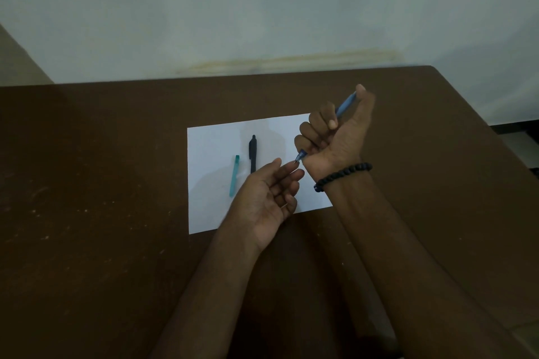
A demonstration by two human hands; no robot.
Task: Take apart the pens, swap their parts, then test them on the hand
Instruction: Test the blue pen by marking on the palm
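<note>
My right hand [335, 134] grips a blue pen [345, 103] in a fist, thumb up at its top end and its tip pointing down-left. The tip [299, 158] touches a fingertip of my left hand [268, 198], which lies palm up with relaxed fingers over the white paper [210, 213]. A black pen [252, 153] and a teal pen [234, 175] lie side by side on the paper, left of my hands; the black pen's lower end is hidden behind my left hand.
The paper rests on a brown table [102, 183] whose far edge meets a pale wall [262, 9]. A black bead bracelet [341, 175] circles my right wrist. The table's right corner is at the upper right.
</note>
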